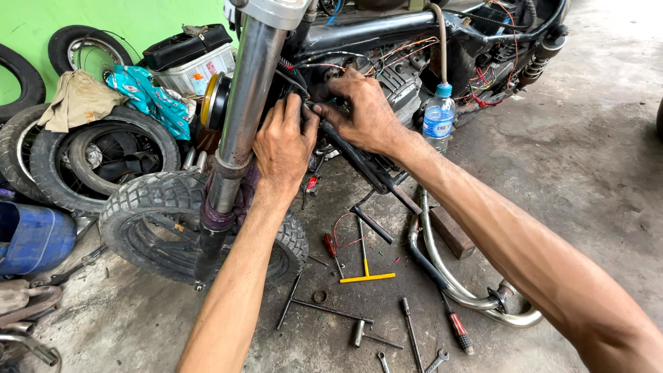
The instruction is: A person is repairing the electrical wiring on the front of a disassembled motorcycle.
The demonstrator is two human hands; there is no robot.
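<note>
A stripped motorcycle stands on the concrete floor, its chrome front fork [242,110] rising from the knobby front tyre [155,197]. My left hand [283,145] reaches in beside the fork, fingers curled around dark wiring near the black frame tube [366,33]. My right hand [362,110] presses against the same spot, fingertips pinching the wires next to the engine [400,83]. Exactly what the fingers grip is hidden between the two hands.
Tools lie on the floor: a yellow T-handle wrench [366,266], red-handled screwdrivers [457,331], spanners [435,359]. A chrome exhaust pipe [449,280], wooden block [452,233] and water bottle [438,114] are at right. Spare tyres [90,162], rags and a blue drum [34,235] crowd the left.
</note>
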